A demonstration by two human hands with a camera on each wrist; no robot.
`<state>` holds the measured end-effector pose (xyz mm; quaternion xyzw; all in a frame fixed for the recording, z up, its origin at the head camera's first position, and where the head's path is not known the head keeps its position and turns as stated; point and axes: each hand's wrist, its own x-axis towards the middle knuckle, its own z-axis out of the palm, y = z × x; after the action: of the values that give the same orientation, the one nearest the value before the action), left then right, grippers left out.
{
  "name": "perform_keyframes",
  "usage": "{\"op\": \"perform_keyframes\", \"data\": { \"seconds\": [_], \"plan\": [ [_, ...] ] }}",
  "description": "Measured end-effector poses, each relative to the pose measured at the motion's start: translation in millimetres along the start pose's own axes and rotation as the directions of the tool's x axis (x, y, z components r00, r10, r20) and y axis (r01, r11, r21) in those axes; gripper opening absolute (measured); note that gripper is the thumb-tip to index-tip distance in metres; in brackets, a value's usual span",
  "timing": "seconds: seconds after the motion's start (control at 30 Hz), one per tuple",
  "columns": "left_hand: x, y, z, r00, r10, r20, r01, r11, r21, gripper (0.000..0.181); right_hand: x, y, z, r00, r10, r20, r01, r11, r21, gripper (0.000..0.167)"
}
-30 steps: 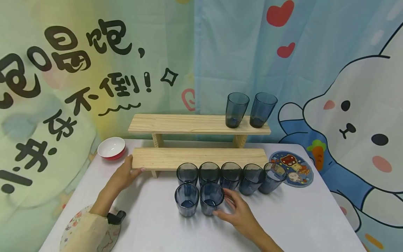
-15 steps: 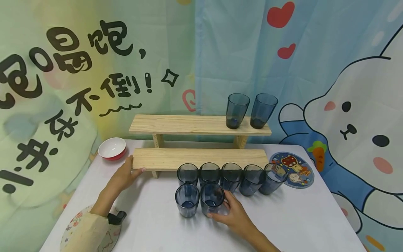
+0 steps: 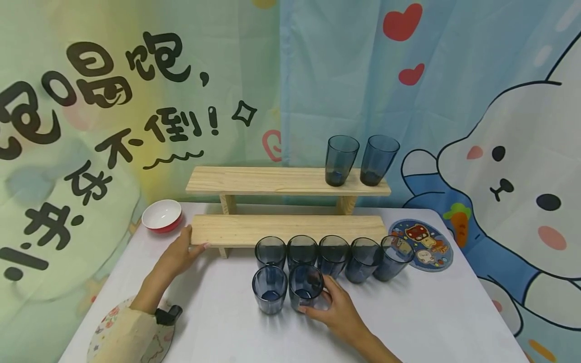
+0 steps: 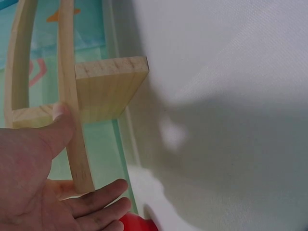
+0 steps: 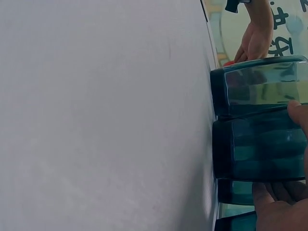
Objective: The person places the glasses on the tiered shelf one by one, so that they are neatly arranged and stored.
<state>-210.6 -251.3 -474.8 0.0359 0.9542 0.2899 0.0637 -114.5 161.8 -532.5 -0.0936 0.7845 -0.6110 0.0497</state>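
My right hand (image 3: 339, 313) holds a blue-tinted drinking glass (image 3: 297, 290) upright, thumb at its near side and fingers at its right. In the right wrist view, thumb and fingers lie on opposite sides of that glass (image 5: 262, 147), whose base is at the white tabletop. Close to its left stands another such glass (image 3: 269, 291). Just behind them is a row of several matching glasses (image 3: 361, 264). At the left end of the lower wooden shelf (image 3: 254, 230), my left hand (image 3: 178, 256) grips the board, its thumb (image 4: 61, 122) on the front edge.
Two more glasses (image 3: 339, 164) stand at the right of the upper wooden shelf (image 3: 254, 180). A red-and-white bowl (image 3: 162, 216) sits back left. A round cartoon mat (image 3: 431, 249) lies right, and a patterned round mat (image 3: 161, 340) is partly under the left forearm. A printed curtain (image 3: 327, 75) hangs behind.
Over the last second my right hand has moved slightly left, its thumb coming round the near side of the glass. The left hand and the glasses stay in place.
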Motion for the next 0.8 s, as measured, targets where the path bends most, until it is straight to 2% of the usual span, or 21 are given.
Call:
{"op": "perform_keyframes", "data": {
  "seconds": [0.37, 0.67, 0.8],
  "plan": [
    [-0.4, -0.5, -0.1, 1.0, 0.009, -0.015, -0.009, 1.0, -0.007, 0.086, -4.6, 0, 1, 1.0, -0.014, -0.019, 0.014, 1.0, -0.009, 0.077],
    [-1.4, -0.7, -0.2, 1.0, 0.003, -0.004, -0.003, 1.0, -0.006, 0.087, -9.6, -11, 2, 1.0, -0.007, -0.026, 0.007, 1.0, -0.01, 0.08],
    [-1.2, 0.1, -0.6, 1.0, 0.008, -0.004, -0.008, 1.0, -0.007, 0.086, -10.9, -19, -1, 0.999, -0.034, -0.017, 0.033, 0.999, -0.029, 0.079]
  ]
}}
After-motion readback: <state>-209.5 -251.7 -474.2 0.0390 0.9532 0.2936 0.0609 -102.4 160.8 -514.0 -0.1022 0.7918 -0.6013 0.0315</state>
